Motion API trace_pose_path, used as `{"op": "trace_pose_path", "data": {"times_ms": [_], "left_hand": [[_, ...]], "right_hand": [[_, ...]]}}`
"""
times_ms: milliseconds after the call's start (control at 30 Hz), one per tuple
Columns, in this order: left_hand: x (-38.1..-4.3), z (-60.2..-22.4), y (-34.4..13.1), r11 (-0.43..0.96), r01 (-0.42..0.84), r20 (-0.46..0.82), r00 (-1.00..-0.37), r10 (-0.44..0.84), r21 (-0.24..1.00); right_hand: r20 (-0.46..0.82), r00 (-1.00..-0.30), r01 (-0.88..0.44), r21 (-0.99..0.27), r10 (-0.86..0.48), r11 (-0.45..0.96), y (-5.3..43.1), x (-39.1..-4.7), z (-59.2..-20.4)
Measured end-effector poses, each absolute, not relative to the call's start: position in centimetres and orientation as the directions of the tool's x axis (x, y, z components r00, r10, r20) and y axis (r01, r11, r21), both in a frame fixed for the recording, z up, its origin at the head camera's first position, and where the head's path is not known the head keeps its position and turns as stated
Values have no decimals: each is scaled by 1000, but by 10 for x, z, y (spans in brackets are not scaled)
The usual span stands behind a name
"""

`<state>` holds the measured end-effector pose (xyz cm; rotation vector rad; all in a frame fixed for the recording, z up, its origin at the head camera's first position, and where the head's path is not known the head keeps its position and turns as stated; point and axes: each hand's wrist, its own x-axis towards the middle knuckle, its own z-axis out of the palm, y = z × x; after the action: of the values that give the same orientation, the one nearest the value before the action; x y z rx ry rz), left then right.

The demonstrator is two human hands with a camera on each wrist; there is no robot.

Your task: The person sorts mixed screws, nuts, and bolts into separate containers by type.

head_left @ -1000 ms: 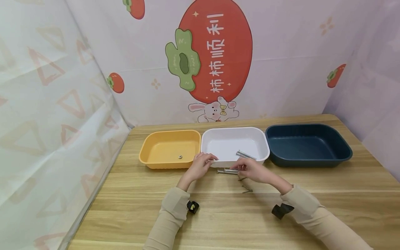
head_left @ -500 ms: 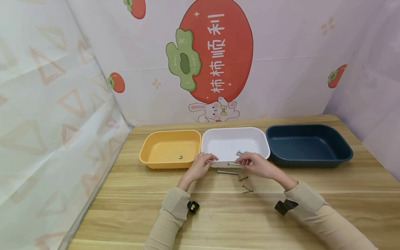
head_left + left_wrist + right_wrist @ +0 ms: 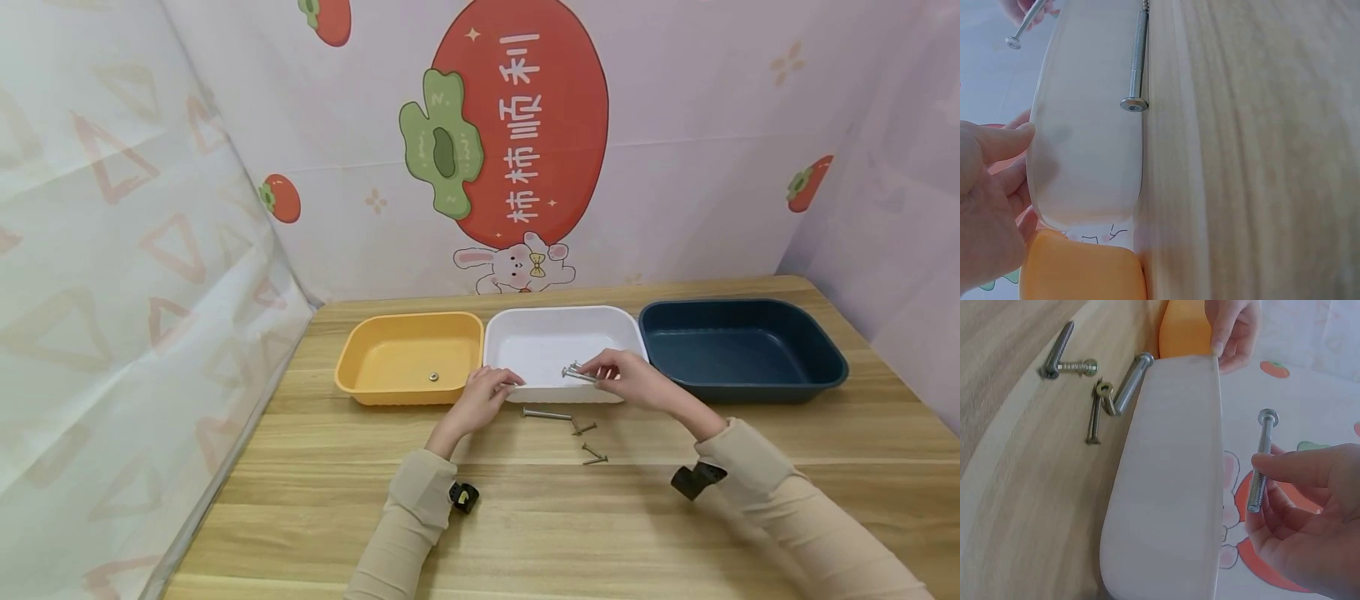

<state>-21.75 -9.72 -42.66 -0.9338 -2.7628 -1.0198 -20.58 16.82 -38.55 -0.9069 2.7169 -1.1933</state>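
Desk (image 3: 375, 517): wood-grained, bearing all we list below.

Trays, three, side by side: dark blue (image 3: 742, 389), white (image 3: 558, 394), yellow (image 3: 408, 399). We judge the white tray smooth plastic, light, fairly stiff and apt to slide if nudged; best held by the rim.

Hands, two. Our left hand (image 3: 482, 397) pinches the white tray's rim near its front left corner, thumb outside, fingers inside, parted only by the wall. Our right hand (image 3: 628, 381) is drawn in to a bolt's thickness, thumb against fingers, over the white tray.

Bolts, long, bright metal. One, the held bolt (image 3: 1265, 437), lies across that pinch, flat head clear of the fingers. We judge it rigid, hard to damage, weighty for its size, slick on the plain shank, surer on the thread; mid-shank suits. Another bolt (image 3: 547, 414) lies on the desk before the white tray. Part of a further one shows inside.

Small screws (image 3: 1077, 367), on the desk, in two pairs; pointed, fiddly, we suppose.

Nut (image 3: 433, 377), one, in the yellow tray.
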Motion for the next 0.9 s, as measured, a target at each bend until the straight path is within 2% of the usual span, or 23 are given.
{"op": "trace_pose_path", "data": {"times_ms": [900], "left_hand": [[-217, -425, -96, 589, 543, 234, -822, 520, 599]], "right_hand": [[73, -866, -406, -679, -495, 611, 191, -243, -391]]}}
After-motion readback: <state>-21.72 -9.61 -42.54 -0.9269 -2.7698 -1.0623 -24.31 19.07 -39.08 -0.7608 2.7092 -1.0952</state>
